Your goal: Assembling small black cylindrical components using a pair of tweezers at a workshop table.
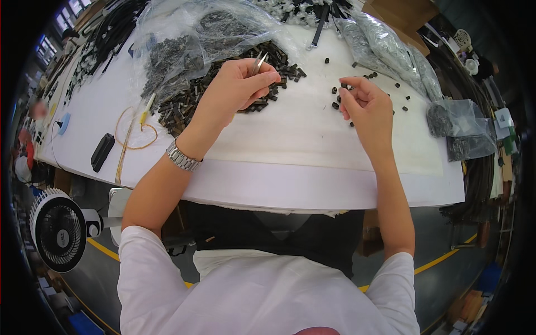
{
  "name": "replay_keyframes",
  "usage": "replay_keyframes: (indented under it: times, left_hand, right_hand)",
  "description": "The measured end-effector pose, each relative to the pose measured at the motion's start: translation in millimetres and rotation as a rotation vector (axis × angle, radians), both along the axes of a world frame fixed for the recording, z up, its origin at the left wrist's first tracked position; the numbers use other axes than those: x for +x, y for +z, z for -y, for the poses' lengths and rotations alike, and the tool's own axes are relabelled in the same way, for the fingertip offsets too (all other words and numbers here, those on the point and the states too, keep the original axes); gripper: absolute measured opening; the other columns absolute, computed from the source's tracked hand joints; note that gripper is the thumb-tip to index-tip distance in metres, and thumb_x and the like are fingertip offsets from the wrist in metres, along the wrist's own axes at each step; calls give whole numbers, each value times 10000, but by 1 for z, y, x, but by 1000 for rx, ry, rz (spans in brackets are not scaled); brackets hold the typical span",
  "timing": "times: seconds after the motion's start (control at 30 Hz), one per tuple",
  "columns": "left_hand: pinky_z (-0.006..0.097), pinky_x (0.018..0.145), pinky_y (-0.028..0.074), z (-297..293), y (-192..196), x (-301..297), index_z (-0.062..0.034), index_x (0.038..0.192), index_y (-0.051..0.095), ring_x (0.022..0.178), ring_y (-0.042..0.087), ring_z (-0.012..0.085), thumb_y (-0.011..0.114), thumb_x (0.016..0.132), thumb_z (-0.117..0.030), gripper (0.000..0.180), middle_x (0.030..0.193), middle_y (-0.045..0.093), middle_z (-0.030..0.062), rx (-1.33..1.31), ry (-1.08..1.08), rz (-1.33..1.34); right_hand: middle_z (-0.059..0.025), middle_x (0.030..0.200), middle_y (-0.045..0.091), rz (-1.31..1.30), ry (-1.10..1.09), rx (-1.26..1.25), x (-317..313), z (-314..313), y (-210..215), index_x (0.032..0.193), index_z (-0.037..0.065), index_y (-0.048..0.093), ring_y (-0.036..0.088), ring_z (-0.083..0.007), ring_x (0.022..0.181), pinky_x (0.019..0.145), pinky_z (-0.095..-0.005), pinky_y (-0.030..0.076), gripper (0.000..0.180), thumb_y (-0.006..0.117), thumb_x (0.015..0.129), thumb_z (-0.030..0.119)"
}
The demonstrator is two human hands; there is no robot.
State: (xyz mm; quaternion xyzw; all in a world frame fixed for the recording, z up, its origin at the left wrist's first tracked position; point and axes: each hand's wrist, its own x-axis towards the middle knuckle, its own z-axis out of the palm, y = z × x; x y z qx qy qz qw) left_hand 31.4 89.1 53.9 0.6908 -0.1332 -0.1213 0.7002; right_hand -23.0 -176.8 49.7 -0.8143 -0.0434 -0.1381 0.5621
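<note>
My left hand (233,92) is closed around metal tweezers (258,63), whose bright tips stick up above the fingers. Its fingertips hover over the right edge of a heap of small dark tubular pieces (184,106); whether they also pinch a piece is hidden. To the right, my right hand (369,109) has its thumb and forefinger bent toward each other around a small black piece (344,86). Around that hand, several short black pieces (335,105) lie scattered on the white table (312,145).
Clear plastic bags (212,28) of dark pieces lie behind the heap, and more bags (385,44) at the far right. A black case (103,152), a yellow-handled tool (144,116) and looped cord sit on the left. A fan (58,229) stands beside the table.
</note>
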Motion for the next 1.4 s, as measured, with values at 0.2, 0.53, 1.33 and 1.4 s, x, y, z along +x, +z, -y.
replay_keyframes:
  times: [0.2, 0.53, 1.33, 1.4]
  left_hand:
    - [393, 710, 530, -1, -39, 19, -63, 1087, 757, 759, 671, 246, 776, 901, -166, 213, 884, 662, 72, 784, 148, 1009]
    - [451, 772, 557, 6, -34, 13, -85, 1024, 710, 926, 704, 326, 721, 887, -103, 138, 972, 666, 94, 1116, 111, 896]
    - [320, 590, 413, 0, -17, 13, 5, 944, 737, 601, 494, 134, 740, 881, -75, 102, 642, 548, 66, 563, 79, 514]
    - [324, 589, 410, 2, -18, 11, 5, 944, 738, 601, 488, 135, 738, 879, -77, 104, 643, 545, 64, 572, 73, 506]
  right_hand:
    - [-78, 802, 742, -18, -15, -359, 5, 4, 2, 1319, 20, 673, 666, -168, 639, 659, -326, 535, 371, 701, 959, 103]
    - [-138, 971, 785, 124, 184, -514, 29, -41, -37, 1062, 21, 759, 746, -299, 842, 801, -417, 579, 174, 698, 933, 120]
    - [-75, 986, 775, -180, 353, 112, 35, -58, -38, 1233, -11, 703, 703, -104, 771, 703, -237, 550, 249, 669, 1031, 130]
    - [-80, 969, 775, -198, 363, 141, 40, -56, -43, 1224, -25, 699, 702, -108, 759, 690, -239, 551, 241, 661, 1036, 122]
